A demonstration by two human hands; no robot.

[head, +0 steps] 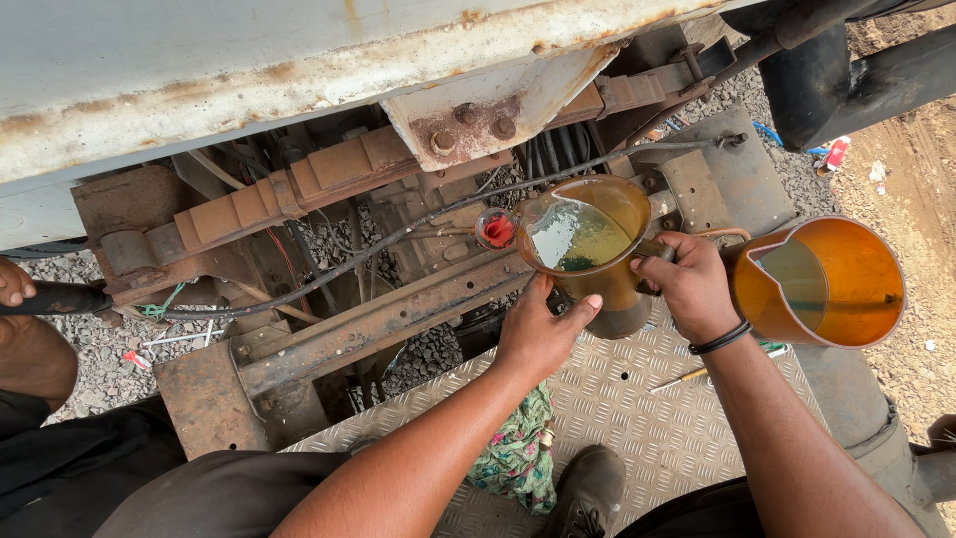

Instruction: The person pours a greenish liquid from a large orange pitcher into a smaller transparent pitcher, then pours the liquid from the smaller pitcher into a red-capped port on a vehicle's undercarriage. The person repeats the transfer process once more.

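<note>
Left hand: the left hand (543,334) was pressed under and against the side of the tilted jug (588,249), its grip closed loosely around the jug's lower body, thumb lying along the base.
Right hand: the right hand (692,284) was wrapped around the handle of the tilted jug, its grip closed firmly on it; a black band (719,339) was worn at the wrist.
Tilted jug: an amber plastic jug, partly filled with yellowish liquid, was held above the rusty frame (378,319), spout leaned toward a small red funnel (496,229).
Red funnel: it was seen just beside the jug's spout, over the dark cables (398,239); whether the two were touching could not be told.
Second jug: another amber jug (822,284), also holding liquid, was stood upright to the right of the right hand, near but apart.
Tread plate: a patterned metal plate (637,408) was spread beneath the arms, with a flowered cloth (518,453) and a screwdriver (697,374) laid on it.
Boot: a dark boot (588,488) was set on the plate beside the cloth.
Other person: at the left edge another hand (15,284) was rested on a dark bar (60,299).
Ground: grey gravel (100,349) was visible under the frame.
</note>
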